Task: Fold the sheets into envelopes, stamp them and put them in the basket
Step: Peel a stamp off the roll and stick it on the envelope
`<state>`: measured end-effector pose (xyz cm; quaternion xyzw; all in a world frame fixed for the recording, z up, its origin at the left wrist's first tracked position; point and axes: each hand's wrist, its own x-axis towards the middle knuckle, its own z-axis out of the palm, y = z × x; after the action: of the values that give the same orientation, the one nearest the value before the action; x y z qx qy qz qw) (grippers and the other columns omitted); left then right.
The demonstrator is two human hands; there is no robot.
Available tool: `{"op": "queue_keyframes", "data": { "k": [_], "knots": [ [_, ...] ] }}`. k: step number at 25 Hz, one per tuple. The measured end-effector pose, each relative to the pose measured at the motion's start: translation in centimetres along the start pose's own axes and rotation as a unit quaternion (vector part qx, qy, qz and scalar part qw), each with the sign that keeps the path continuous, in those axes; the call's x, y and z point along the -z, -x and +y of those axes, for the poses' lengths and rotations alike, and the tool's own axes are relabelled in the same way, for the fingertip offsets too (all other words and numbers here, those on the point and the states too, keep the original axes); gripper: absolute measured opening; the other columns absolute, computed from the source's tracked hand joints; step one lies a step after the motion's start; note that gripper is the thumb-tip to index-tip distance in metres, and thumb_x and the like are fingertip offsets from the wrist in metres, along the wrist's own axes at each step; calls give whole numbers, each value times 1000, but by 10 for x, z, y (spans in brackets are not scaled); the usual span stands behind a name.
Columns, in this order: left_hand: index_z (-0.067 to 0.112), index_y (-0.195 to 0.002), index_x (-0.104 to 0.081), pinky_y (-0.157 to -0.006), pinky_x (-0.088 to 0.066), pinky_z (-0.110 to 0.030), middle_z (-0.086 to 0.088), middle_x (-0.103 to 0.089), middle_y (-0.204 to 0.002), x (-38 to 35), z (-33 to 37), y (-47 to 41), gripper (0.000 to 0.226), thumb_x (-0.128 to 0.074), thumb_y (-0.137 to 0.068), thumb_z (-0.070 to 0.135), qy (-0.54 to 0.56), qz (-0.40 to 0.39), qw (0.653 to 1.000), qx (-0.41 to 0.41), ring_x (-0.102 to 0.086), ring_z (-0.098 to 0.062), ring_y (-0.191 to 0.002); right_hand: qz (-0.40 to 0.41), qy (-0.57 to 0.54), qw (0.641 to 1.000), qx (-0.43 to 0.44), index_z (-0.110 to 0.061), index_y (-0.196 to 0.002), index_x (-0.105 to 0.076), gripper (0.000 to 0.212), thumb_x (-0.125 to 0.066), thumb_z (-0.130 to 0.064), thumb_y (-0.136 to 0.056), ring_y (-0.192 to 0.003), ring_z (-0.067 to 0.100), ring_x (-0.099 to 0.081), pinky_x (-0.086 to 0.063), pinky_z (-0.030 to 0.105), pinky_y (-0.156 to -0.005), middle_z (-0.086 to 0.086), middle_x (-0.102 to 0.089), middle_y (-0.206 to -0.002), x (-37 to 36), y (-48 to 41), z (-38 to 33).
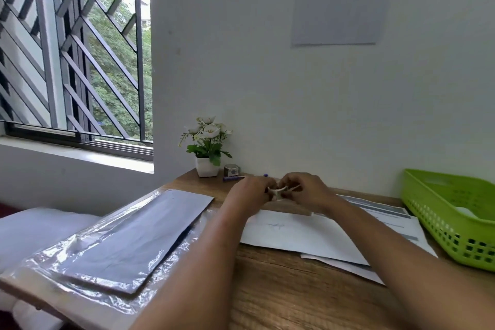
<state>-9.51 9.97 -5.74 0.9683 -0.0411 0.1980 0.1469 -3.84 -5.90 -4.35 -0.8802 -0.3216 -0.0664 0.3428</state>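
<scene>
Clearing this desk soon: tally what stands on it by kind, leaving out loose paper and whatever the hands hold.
Green basket: 1
Potted plant: 1
Small roll: 1
Blue pen: 1 (a second blue tip nearby may be another)
Wrapped pack of dark sheets: 1
Total: 5

1. Looked like a home-office corner or small study: one wooden desk (294, 289) pushed right up against a plain white wall.
2. Left of the desk was a window (80, 48) with a diagonal metal grille and trees outside, so a pretty house-or-flat vibe.
3. On the wall above the desk hung a printed notice (340, 0), too blurry to read.
4. At the desk's back edge sat a little pot of white flowers (206, 147), with a tape roll (231, 169) and a blue pen (233, 178) just beside it.
5. Paperwork stuff covered the desk: loose sheets (300, 233) mid-desk, a plastic-wrapped stack (128, 238) at its left end, a green basket (450, 220) at its right.
</scene>
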Motion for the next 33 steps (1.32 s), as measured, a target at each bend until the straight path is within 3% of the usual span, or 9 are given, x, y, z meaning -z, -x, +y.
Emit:
{"op": "queue_keyframes", "data": {
  "k": [2, 5, 7, 9, 11, 15, 20, 27, 33],
  "knots": [
    [22, -110, -63, -74, -52, -39, -7, -63, -97, -1, 13, -1, 21, -57, -90, 19, -11, 26, 998, -50, -60, -25, -88, 51, -60, 997, -14, -19, -103, -65, 24, -70, -8, -82, -90, 21, -66, -53, 27, -76, 8, -71, -97, 11, 18, 7],
    [12, -91, -64, -68, -41, -33, -2, -58, -84, -4, 28, 1, 7, -59, -89, 16, 84, 59, 987, -123, -54, -21, -78, 92, -174, 980, -39, -20, -99, -67, 20, -70, -9, -83, -92, 24, -68, -57, 34, -80, 13, -71, -94, 21, 34, 16],
    [8, -94, -65, -78, -41, -32, -5, -58, -98, -8, 32, 1, 13, -60, -88, 18, 93, 66, 983, -145, -53, -19, -88, 106, -217, 969, -52, -18, -92, -68, 12, -69, -9, -84, -87, 22, -68, -57, 28, -71, 16, -70, -94, 23, 43, 16],
    [9, -101, -66, -85, -39, -28, -4, -55, -110, -12, 34, 0, 20, -61, -88, 23, 99, 59, 985, -131, -50, -17, -96, 121, -211, 968, -64, -15, -85, -67, 7, -68, -8, -85, -82, 20, -65, -56, 29, -68, 15, -69, -90, 25, 49, 16],
    [10, -100, -65, -78, -35, -26, 0, -53, -100, -14, 36, 1, 19, -60, -88, 24, 118, 51, 985, -119, -47, -14, -89, 130, -200, 969, -70, -14, -83, -66, 6, -67, -8, -85, -79, 20, -62, -56, 36, -72, 12, -65, -82, 27, 51, 17],
    [16, -88, -57, -66, -31, -28, 5, -48, -79, -11, 43, 1, 11, -56, -90, 27, 115, 40, 986, -110, -46, -15, -77, 130, -195, 969, -80, -16, -81, -64, 9, -64, -9, -88, -76, 18, -59, -56, 34, -70, 10, -60, -80, 30, 52, 15],
    [26, -85, -49, -64, -37, -29, 5, -51, -85, -4, 47, 6, 9, -53, -92, 32, 106, 23, 991, -78, -48, -14, -77, 129, -179, 973, -76, -12, -88, -65, 4, -62, -10, -89, -75, 18, -58, -56, 31, -65, 10, -62, -83, 30, 51, 11],
    [13, -94, -58, -68, -40, -34, 3, -51, -81, -2, 48, 11, 20, -51, -93, 31, 115, 18, 992, -54, -48, -16, -74, 125, -176, 973, -81, -14, -86, -64, 8, -61, -8, -89, -78, 20, -59, -56, 32, -67, 8, -61, -84, 30, 51, 8],
    [14, -85, -55, -62, -34, -31, -1, -54, -78, -3, 40, 10, 20, -49, -93, 32, 139, 16, 990, -28, -47, -17, -70, 111, -188, 973, -71, -15, -85, -63, 11, -60, -6, -89, -82, 19, -58, -56, 33, -70, 6, -59, -86, 33, 51, 3]
  ]
}}
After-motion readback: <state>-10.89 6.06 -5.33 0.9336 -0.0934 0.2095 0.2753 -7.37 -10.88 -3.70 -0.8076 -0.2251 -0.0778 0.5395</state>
